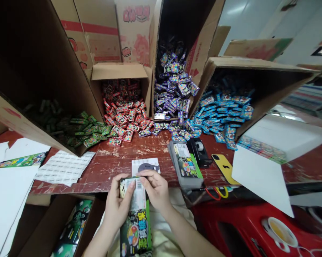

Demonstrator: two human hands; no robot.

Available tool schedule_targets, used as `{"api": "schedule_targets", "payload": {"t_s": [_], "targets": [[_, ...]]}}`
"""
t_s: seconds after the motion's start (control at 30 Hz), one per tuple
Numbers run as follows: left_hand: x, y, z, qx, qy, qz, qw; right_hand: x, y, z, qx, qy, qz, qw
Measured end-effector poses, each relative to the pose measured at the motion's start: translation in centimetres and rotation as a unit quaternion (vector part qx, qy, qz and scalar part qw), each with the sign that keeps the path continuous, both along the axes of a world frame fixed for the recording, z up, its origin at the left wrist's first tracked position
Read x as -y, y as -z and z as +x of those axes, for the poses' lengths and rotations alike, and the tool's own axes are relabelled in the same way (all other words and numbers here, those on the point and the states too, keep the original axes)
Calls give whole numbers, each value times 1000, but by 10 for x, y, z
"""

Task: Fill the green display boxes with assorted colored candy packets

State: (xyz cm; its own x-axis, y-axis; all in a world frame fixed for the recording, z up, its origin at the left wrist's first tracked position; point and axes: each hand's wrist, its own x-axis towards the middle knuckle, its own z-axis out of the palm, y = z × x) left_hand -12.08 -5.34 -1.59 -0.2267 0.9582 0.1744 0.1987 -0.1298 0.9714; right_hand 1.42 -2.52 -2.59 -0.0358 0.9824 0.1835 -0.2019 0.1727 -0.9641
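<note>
In front of me, a black-and-green printed candy box (134, 232) stands at the table's front edge with its top end tilted away. My left hand (118, 201) is wrapped round its left side, thumb on a white barcode label (138, 198). At the top right corner, my right hand (157, 191) pinches the box's end between thumb and fingers. Just beyond my fingers, a white paper with a dark grey shape (148, 166) lies on the table. To the right, a stack of flat printed boxes (186, 166) sits beside a black tape dispenser (199, 151).
Open cartons spill small candy packs: green (92, 130), red (126, 116), purple (174, 96) and blue (225, 112). A yellow phone (225, 167) lies right. White label sheets (64, 167) lie left. Below are a carton with green boxes (76, 221) and a cup (281, 232) on a red surface.
</note>
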Motion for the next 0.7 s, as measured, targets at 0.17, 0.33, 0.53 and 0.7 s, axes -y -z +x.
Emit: {"api": "schedule_targets", "payload": {"t_s": [0.17, 0.33, 0.53, 0.7], "targets": [[-2, 2, -4, 46, -25, 93, 994, 0, -4, -4, -15, -1, 35, 999], [-1, -7, -9, -2, 30, -18, 999, -10, -9, 1, 11, -37, 23, 999], [4, -18, -18, -14, 70, 59, 996, -11, -27, 19, 53, -123, 113, 984], [6, -14, -18, -33, 50, 43, 997, -7, -32, 22, 79, -106, 139, 981]]}}
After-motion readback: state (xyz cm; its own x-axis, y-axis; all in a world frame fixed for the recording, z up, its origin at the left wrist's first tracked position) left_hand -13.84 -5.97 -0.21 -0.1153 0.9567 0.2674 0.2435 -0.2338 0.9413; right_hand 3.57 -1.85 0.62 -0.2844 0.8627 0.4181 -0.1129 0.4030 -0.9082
